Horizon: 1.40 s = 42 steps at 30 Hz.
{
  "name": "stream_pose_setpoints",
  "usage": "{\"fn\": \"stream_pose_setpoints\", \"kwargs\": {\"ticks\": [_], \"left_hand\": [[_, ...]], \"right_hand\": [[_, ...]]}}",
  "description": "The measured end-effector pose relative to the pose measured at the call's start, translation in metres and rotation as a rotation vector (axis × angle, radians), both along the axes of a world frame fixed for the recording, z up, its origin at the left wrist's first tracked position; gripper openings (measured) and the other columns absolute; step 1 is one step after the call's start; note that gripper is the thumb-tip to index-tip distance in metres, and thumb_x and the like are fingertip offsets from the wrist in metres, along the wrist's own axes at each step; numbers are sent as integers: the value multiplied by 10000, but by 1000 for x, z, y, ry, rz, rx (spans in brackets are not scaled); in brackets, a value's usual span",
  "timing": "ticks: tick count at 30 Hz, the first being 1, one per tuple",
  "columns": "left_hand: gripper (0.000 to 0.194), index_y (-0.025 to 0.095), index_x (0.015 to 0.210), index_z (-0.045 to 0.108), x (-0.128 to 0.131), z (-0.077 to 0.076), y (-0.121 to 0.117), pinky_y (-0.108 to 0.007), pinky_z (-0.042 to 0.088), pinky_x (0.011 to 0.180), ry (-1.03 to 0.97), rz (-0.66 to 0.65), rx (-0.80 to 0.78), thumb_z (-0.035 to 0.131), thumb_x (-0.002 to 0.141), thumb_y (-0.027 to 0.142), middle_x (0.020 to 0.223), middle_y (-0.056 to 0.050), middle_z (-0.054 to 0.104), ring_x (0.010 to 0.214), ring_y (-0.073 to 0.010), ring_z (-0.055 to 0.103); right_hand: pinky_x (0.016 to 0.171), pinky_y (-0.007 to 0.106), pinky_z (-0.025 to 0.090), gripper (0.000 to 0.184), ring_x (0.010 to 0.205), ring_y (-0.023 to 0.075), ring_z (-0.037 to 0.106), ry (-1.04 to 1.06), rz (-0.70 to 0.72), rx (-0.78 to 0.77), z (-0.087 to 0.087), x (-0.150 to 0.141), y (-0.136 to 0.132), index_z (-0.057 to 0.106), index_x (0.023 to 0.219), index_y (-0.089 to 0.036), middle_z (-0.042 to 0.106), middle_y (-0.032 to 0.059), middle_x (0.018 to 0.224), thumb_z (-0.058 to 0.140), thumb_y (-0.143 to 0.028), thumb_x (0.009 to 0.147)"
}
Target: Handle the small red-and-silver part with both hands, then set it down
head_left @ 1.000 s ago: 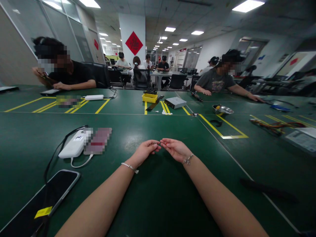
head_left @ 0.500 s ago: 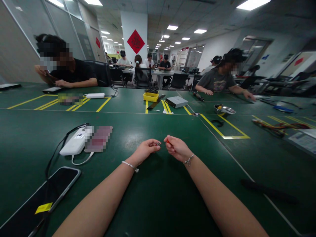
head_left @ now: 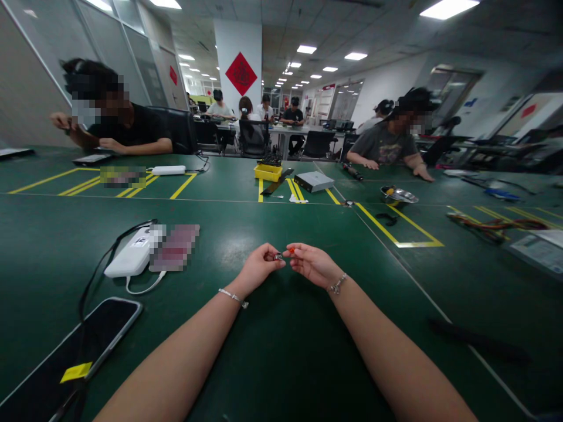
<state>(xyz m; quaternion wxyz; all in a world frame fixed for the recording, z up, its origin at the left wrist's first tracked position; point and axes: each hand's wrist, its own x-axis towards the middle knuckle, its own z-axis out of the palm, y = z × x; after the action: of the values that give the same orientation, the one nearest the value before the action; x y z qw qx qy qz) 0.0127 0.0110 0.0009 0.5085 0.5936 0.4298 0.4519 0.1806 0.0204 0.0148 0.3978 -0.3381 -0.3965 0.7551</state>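
My left hand (head_left: 259, 265) is closed, pinching a small dark, metallic-looking piece (head_left: 278, 257) between thumb and fingertips; its kind is too small to tell. Close on its right, my right hand (head_left: 314, 265) holds a small orange piece (head_left: 292, 251) at its fingertips, the other fingers loosely curled. Both hands are held above the green table (head_left: 264, 351), near its middle. The fingertips of the two hands almost meet, and I cannot tell whether the two pieces touch.
On the left lie a white power bank (head_left: 134, 252) with cables and a large phone (head_left: 74, 357). Farther back stand a yellow tray (head_left: 268, 172), a grey box (head_left: 314, 181) and a metal bowl (head_left: 398, 196). A black strap-like thing (head_left: 477, 340) lies right. Co-workers sit across the table.
My right hand has moved slightly left, and its fingers have loosened and extended toward my left hand. More of the orange piece shows. A co-worker's hand at the right has drawn back.
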Motion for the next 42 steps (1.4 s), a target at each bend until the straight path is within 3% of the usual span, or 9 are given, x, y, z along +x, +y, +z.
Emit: {"fn": "stream_pose_setpoints", "kwargs": {"ticks": [7, 12, 22, 27, 33, 42], "left_hand": [[161, 174, 738, 526, -1, 0, 1, -211, 366, 556, 149, 120, 124, 611, 621, 245, 620, 45, 515, 572, -85, 461], [177, 193, 840, 585, -2, -1, 0, -246, 389, 628, 273, 156, 239, 573, 669, 236, 703, 7, 553, 643, -116, 491], [89, 202, 775, 582, 4, 13, -14, -253, 365, 671, 493, 202, 461, 518, 724, 237, 709, -9, 530, 696, -137, 472], [71, 199, 743, 569, 5, 14, -17, -251, 349, 641, 545, 262, 462, 508, 730, 232, 688, -7, 512, 681, -139, 459], [84, 198, 747, 567, 3, 11, -16, -245, 349, 624, 588, 312, 451, 498, 742, 244, 672, -3, 518, 652, -132, 462], [105, 196, 733, 579, -1, 9, -15, -234, 343, 598, 621, 307, 487, 489, 749, 247, 672, -6, 524, 651, -130, 473]], "right_hand": [[580, 191, 437, 109, 595, 65, 554, 16, -70, -33, -1, -1, 1, 582, 786, -144, 631, 23, 734, 594, -189, 687], [550, 181, 418, 159, 556, 55, 529, -43, -92, -6, 1, -5, -1, 580, 779, -157, 616, 4, 686, 641, -197, 638], [522, 208, 375, 217, 528, 71, 482, -313, -380, 212, -2, -31, -11, 593, 682, -147, 584, -6, 602, 642, -340, 595], [554, 240, 401, 284, 565, 107, 518, -435, -469, 331, -3, -37, -14, 640, 731, -156, 617, 23, 648, 556, -418, 661], [596, 265, 433, 365, 624, 138, 570, -533, -464, 392, -2, -37, -16, 660, 816, -164, 651, 62, 742, 462, -458, 724], [584, 269, 413, 363, 619, 153, 564, -741, -408, 562, -3, -33, -18, 666, 797, -191, 633, 41, 655, 411, -448, 763]]}}
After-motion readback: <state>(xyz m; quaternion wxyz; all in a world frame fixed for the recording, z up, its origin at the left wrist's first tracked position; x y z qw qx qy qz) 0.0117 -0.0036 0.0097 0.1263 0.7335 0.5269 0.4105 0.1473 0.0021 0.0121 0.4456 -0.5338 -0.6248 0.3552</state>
